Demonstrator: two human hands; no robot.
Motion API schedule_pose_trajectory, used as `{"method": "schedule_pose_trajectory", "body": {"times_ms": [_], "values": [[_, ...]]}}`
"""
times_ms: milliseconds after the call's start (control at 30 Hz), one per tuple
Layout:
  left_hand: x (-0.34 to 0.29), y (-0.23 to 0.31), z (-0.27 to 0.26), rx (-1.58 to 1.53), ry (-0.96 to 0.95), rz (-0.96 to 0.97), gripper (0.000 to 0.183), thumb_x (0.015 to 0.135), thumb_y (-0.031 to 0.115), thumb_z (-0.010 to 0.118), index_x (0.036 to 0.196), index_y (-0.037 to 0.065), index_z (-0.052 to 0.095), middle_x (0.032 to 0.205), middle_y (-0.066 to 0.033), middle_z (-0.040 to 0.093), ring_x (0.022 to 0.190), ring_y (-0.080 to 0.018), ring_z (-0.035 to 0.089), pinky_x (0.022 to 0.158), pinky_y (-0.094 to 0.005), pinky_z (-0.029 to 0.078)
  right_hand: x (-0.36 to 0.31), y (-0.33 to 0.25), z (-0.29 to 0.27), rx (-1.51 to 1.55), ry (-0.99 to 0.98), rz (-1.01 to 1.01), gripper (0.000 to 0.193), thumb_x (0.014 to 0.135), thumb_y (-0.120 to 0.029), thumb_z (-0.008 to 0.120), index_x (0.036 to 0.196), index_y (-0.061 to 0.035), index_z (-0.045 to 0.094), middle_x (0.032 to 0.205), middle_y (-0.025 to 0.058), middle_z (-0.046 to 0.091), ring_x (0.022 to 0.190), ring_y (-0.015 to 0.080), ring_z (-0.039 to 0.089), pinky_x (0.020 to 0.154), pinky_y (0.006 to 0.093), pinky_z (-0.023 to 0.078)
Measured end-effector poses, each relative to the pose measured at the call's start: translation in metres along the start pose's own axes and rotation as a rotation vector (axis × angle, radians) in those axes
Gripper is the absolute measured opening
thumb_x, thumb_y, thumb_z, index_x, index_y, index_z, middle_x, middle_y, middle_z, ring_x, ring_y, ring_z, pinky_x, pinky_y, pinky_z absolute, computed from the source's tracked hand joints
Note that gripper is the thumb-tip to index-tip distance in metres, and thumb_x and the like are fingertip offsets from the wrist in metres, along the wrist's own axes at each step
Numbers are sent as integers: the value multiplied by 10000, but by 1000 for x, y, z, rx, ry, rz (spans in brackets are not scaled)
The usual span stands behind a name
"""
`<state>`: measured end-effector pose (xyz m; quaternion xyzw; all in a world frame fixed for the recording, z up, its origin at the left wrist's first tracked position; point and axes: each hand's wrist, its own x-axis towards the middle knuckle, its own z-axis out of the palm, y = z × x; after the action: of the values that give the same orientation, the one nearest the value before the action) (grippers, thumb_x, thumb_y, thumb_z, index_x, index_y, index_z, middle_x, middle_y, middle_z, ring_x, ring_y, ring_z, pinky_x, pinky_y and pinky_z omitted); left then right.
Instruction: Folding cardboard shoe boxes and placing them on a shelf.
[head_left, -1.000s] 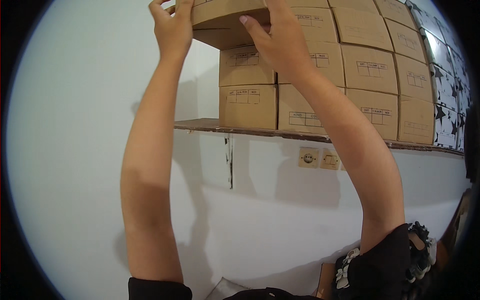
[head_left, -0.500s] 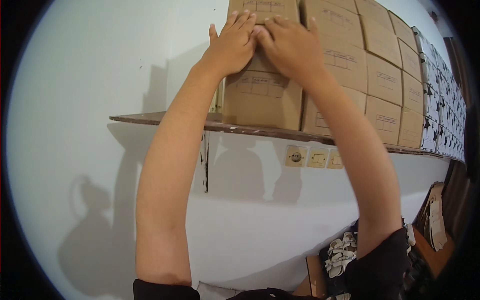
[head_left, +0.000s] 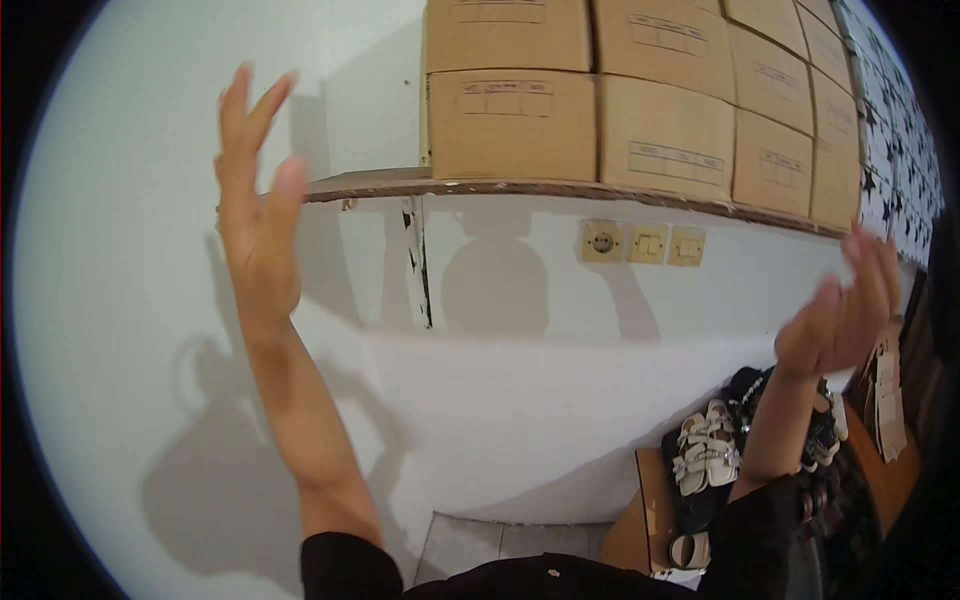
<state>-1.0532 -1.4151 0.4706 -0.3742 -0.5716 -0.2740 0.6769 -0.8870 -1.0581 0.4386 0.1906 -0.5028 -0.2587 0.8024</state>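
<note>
My left hand (head_left: 258,200) is raised at the left, in front of the shelf's left end, with fingers apart and nothing in it. Over on the right, my right hand (head_left: 845,310) is also lifted and empty, its fingers spread and somewhat blurred. Between them, brown cardboard boxes (head_left: 513,145) stand stacked on the wall shelf (head_left: 520,188), with small tables drawn on their fronts. Neither hand touches a box. The top of the stack runs out of the picture.
Light switches (head_left: 648,243) and a wall socket (head_left: 602,241) sit under the shelf. White boxes with black stars (head_left: 880,140) line the shelf's right end. Below right are white sandals (head_left: 708,448) and other footwear, with flattened cardboard (head_left: 885,400) behind. A bracket (head_left: 418,260) supports the shelf.
Both hands have come off the stacked boxes and moved down and apart, the left to the left and the right to the right. The view has tilted downward.
</note>
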Motion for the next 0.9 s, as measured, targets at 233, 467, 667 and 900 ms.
{"method": "schedule_pose_trajectory", "body": {"times_ms": [233,467,667,900], "values": [[-147,103,43,-37,798,-73,312,868,169,381,1022,-41,552,1210,-222,497,1155,-348,428,1006,-454,280,-104,-4,-126,-182,-119,302,185,763,31,549,916,-71,529,1009,98,503,854,257,567,930,480,372],[-249,310,94,-310,167,-401,177,817,167,466,856,10,539,1146,-173,468,1187,-332,334,1011,-475,230,-136,2,-319,-431,-411,483,148,711,14,636,794,-64,541,884,96,538,860,268,517,875,461,376],[-316,485,94,-575,-509,-271,176,738,210,573,868,179,688,1131,-76,502,1149,-270,367,987,-479,134,-154,-12,-497,-611,-595,807,142,745,-48,603,885,-58,585,880,97,573,842,272,512,802,399,380],[-331,654,93,-1066,-691,-177,212,704,227,607,887,275,703,1075,-11,536,1105,-221,416,978,-448,134,-178,-12,-616,-800,-898,1201,177,781,-106,578,949,-54,599,908,96,603,881,272,535,825,378,355]]}}
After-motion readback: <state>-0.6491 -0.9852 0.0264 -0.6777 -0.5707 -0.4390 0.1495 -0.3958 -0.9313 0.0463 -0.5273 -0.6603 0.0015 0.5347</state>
